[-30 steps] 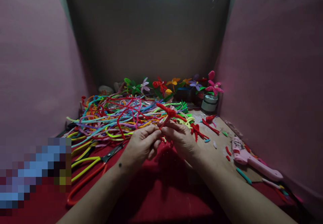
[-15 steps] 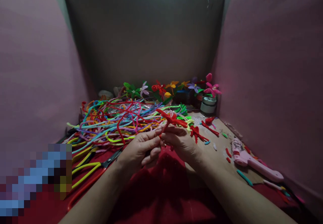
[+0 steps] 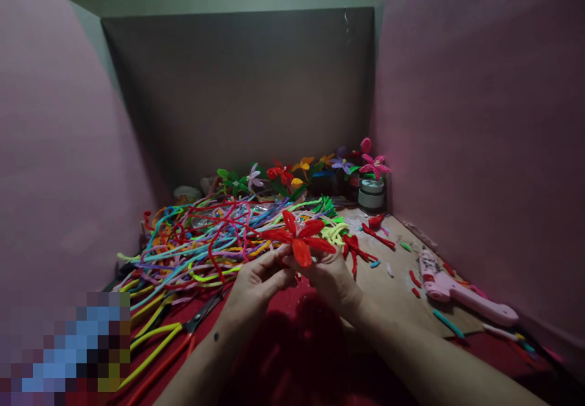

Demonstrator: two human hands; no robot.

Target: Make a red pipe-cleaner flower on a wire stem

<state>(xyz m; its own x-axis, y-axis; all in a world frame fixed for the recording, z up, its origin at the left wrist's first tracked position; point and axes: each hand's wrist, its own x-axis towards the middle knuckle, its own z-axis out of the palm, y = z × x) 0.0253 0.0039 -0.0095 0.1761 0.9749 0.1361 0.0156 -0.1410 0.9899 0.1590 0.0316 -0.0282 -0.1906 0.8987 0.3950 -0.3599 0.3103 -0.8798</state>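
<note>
A red pipe-cleaner flower (image 3: 298, 239) with several flat petals faces up toward me at the middle of the view. My left hand (image 3: 258, 281) pinches it from below on the left, fingers closed at its base. My right hand (image 3: 329, 278) grips the same base from the right, fingers curled under the petals. The stem is hidden between my fingers. Behind the flower lies a big tangle of coloured pipe cleaners (image 3: 201, 235).
Finished flowers (image 3: 301, 171) stand in a row at the back by a small white jar (image 3: 371, 195). A pink glue gun (image 3: 457, 290) lies right on brown cardboard (image 3: 402, 296). Pliers with yellow and orange handles (image 3: 169, 333) lie left. Pink walls close both sides.
The red flower has tipped from side-on to facing me with its petals spread. Both hands stay closed at its base. The view has shifted so the scene sits lower.
</note>
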